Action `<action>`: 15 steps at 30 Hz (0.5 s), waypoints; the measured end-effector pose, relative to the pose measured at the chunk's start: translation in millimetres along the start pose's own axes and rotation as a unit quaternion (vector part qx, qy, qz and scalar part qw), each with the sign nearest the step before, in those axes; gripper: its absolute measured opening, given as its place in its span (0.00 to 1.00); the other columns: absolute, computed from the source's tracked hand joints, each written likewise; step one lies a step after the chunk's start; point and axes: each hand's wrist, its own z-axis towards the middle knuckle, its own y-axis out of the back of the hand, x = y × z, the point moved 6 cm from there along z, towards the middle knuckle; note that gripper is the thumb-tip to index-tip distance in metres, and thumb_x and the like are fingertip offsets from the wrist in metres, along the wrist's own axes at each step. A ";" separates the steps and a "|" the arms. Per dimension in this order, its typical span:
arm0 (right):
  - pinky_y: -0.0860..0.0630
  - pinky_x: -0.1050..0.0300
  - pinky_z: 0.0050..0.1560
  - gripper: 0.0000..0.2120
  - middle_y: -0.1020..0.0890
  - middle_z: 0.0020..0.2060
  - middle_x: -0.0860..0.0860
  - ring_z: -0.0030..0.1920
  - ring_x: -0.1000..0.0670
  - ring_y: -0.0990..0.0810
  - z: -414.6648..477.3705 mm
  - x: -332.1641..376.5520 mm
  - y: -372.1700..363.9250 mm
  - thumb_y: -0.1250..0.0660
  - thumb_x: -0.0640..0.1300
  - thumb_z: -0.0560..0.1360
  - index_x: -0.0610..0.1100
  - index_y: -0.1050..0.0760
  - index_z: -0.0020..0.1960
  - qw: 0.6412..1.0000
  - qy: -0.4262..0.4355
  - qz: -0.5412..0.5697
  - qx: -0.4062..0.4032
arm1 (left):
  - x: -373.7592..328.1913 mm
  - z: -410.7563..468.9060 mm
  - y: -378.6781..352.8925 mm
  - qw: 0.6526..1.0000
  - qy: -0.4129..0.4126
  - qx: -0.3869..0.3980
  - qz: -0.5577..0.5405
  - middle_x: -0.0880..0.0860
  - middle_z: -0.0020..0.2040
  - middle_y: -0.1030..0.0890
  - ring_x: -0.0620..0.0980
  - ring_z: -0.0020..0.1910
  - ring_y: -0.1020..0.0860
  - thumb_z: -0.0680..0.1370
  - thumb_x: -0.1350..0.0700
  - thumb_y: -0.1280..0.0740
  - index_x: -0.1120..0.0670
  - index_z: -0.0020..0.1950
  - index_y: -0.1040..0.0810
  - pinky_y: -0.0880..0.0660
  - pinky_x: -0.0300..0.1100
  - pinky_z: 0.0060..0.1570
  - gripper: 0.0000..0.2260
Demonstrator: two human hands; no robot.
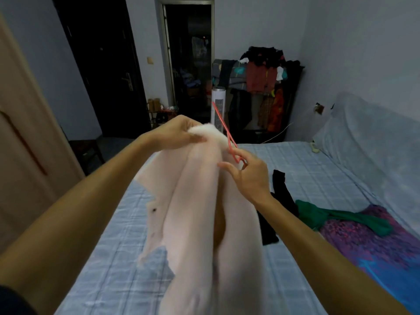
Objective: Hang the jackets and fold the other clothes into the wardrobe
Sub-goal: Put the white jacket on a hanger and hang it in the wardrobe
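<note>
A pale pink jacket [195,201] is held up over the bed [306,169], its length hanging down toward the camera. Its white fluffy collar [204,130] is pinched in the grip of the left hand [179,133], thumb and fingers pressed together on the fabric. A pink hanger [223,130] is held in the right hand [247,176]: its lower end is pinched between thumb and forefinger, while the other fingers are spread. The hanger is tilted, rising from the hand up and to the left, just beside the collar; whether it is inside the jacket cannot be told. On the bed to the right, a black garment [279,196], a green garment [322,214] and a purple patterned cloth [372,237] are laid close together. A loaded clothes rack [266,87] is seen by the far wall, and a white tower fan [218,105] beside it.
</note>
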 end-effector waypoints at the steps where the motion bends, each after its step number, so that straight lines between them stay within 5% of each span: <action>1: 0.25 0.61 0.51 0.18 0.17 0.50 0.56 0.48 0.60 0.22 -1.0 -0.1 -1.1 0.25 0.52 0.68 0.50 0.20 0.56 1.000 0.002 -0.006 -0.012 | 1.2 -3.7 0.5 1.000 0.001 0.004 0.005 0.46 0.36 0.20 0.35 0.32 0.22 0.76 0.58 0.32 0.51 0.43 0.19 0.28 0.28 0.31 0.04; 7: 0.27 0.60 0.45 0.15 0.19 0.46 0.58 0.44 0.57 0.23 -3.9 -0.5 -17.5 0.27 0.51 0.69 0.51 0.21 0.54 0.999 -0.041 -0.021 -0.015 | 13.5 -16.6 -7.0 1.000 0.008 0.013 0.026 0.48 0.41 0.18 0.35 0.36 0.22 0.76 0.56 0.31 0.52 0.49 0.19 0.26 0.29 0.34 0.04; 10: 0.27 0.56 0.40 0.06 0.17 0.38 0.53 0.41 0.51 0.20 -6.0 -2.5 -19.5 0.30 0.44 0.71 0.49 0.18 0.48 0.998 -0.052 -0.039 -0.009 | 17.9 -19.6 -13.9 0.999 -0.011 -0.007 0.051 0.45 0.37 0.19 0.36 0.34 0.23 0.74 0.55 0.29 0.48 0.44 0.19 0.28 0.31 0.33 0.02; 15: 0.34 0.60 0.38 0.10 0.16 0.40 0.48 0.41 0.47 0.20 5.8 -1.4 6.2 0.33 0.40 0.73 0.48 0.18 0.53 0.994 -0.028 -0.102 -0.035 | 48.5 -38.2 -38.3 0.996 0.055 0.017 0.074 0.46 0.37 0.20 0.42 0.37 0.22 0.67 0.52 0.23 0.48 0.43 0.20 0.29 0.35 0.34 0.09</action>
